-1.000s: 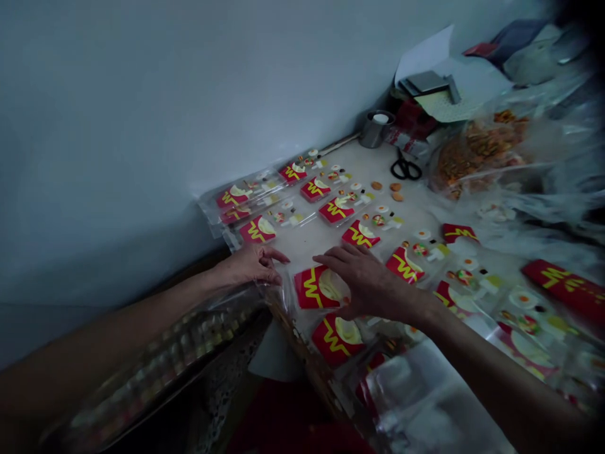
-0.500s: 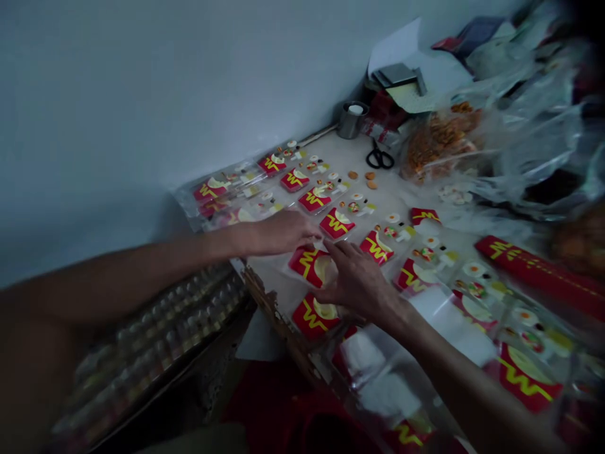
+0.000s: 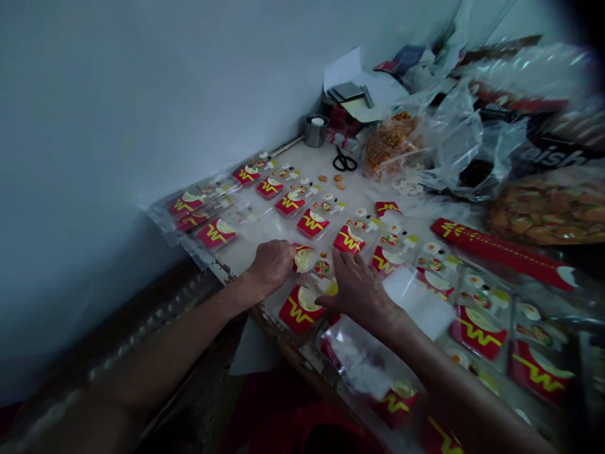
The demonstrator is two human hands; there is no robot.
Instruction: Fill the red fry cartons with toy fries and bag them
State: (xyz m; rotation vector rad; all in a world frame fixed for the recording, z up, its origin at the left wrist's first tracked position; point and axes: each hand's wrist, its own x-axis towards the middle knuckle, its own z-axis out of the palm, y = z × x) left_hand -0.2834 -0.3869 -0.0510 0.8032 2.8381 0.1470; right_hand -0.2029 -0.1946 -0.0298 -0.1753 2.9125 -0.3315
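Note:
My left hand [image 3: 273, 265] is closed at the left edge of a clear packet with a red and yellow card [image 3: 303, 257], its fingertips partly hidden. Small food-shaped pieces [image 3: 322, 268] show in the gap between my hands. My right hand [image 3: 359, 287] lies just to the right, thumb apart from the fingers, and seems to hold nothing. Below the thumb is another red packet with a yellow zigzag [image 3: 301, 309]. Rows of similar packets [image 3: 312, 222] lie flat beyond both hands.
Black-handled scissors [image 3: 345, 161] and a metal cup [image 3: 316, 131] sit near the wall. Plastic bags with orange-brown contents [image 3: 394, 145] crowd the back right. A long red strip [image 3: 501, 252] lies at right. White sheets [image 3: 418, 302] lie beside my right forearm. The table's front edge [image 3: 283, 347] is worn.
The view has swung right, so the table contents appear further left. My hands, close together before, are now apart, with the small food-shaped pieces showing between them.

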